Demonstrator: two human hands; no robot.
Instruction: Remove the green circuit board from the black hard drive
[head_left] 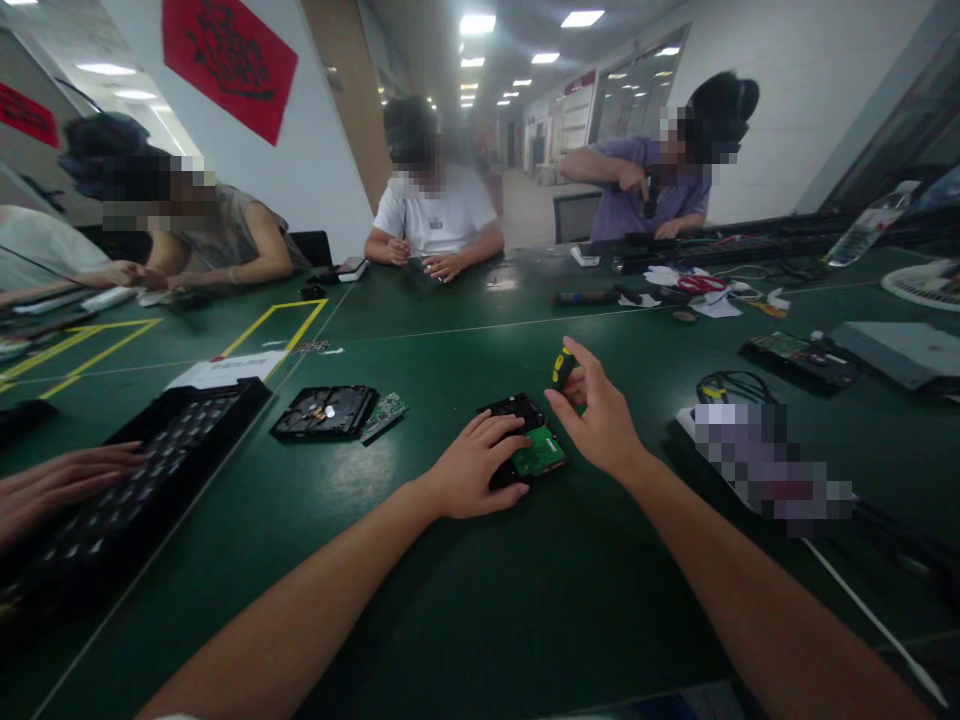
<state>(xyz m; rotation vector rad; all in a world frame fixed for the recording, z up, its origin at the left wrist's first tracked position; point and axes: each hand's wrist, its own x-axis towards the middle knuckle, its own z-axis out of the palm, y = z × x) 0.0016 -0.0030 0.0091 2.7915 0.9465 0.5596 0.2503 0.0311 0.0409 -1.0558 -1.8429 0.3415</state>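
1. Head view: the left hand [476, 465] lies palm-down on a black hard drive [517, 410] near the middle of the green counter [480, 600]. Its fingers curl over the drive's near edge, a hold that looks meant to pin the drive so it cannot slide.
2. The drive's green circuit board [541, 452] faces up and is uncovered just right of that hand, within reach of the tool.
3. The right hand [600, 420] hovers just beside the drive. Its fingers are closed narrowly round a screwdriver [562, 368] with a yellow and black handle, held upright. The tip is hidden behind the hand.
4. A second hard drive [324, 411] lies well to the left with a loose circuit board [386, 410] touching its right edge.
5. Further left is a black compartment tray [135, 470], and a co-worker's hand [52, 485] rests on it.
6. Other people sit across the counter, each with small parts in front of them.
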